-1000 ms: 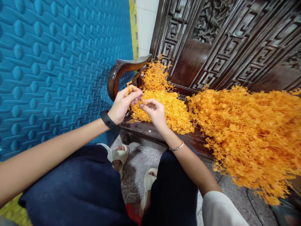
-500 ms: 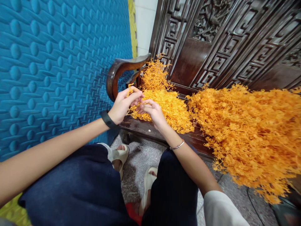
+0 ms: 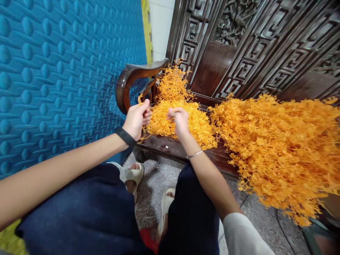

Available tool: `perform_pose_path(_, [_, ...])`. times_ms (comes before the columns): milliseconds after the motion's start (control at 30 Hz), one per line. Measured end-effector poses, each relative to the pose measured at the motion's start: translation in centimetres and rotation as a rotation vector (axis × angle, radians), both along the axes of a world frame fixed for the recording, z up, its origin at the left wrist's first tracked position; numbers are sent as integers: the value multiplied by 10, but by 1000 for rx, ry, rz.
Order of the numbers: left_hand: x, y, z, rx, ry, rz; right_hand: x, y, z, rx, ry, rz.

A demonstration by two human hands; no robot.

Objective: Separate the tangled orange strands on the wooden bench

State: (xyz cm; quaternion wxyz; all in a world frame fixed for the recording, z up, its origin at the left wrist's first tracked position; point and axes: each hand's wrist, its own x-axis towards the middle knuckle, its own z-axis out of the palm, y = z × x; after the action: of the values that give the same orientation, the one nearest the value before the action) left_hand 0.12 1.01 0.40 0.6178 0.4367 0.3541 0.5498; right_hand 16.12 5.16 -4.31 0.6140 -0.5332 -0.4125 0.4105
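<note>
My left hand (image 3: 135,119), with a dark band on its wrist, is closed around an orange plastic sprig (image 3: 140,98). Parts of the sprig stick out above the thumb and below the fist. A short way to the right, my right hand (image 3: 181,122) has its fingers pinched together; motion blur hides whether anything small is between them. Both hands are over the near side of a flattish pile of bright orange plastic flower pieces (image 3: 196,122). Behind it rises a looser heap of orange branching stems (image 3: 174,83).
A large mass of orange sprigs (image 3: 281,148) covers the right of the dark wooden bench (image 3: 170,146) and overhangs its front. The bench has a curved armrest (image 3: 122,83) and carved back (image 3: 212,67). Blue foam matting (image 3: 66,71) fills the left. A cable (image 3: 283,226) lies on the floor.
My hands were close together at the fingertips and have drawn apart, the left one to the left, the right one to the right. The sprig stays in my left hand.
</note>
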Motion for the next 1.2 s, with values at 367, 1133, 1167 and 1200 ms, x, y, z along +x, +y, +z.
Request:
perform_pose_path(367, [-33, 2, 4, -133, -101, -28, 66, 55, -15, 153, -317, -228])
perform_pose_path(1133, [-33, 9, 24, -177, -380, 51, 13, -25, 19, -67, -357, 1266])
perform_pose_path(1167, [-34, 9, 23, -174, -374, 63, 17, -26, 20, -65, -330, 1228])
perform_pose_path(1200, [-35, 9, 23, -171, -367, 73, 21, -26, 20, -57, -302, 1194])
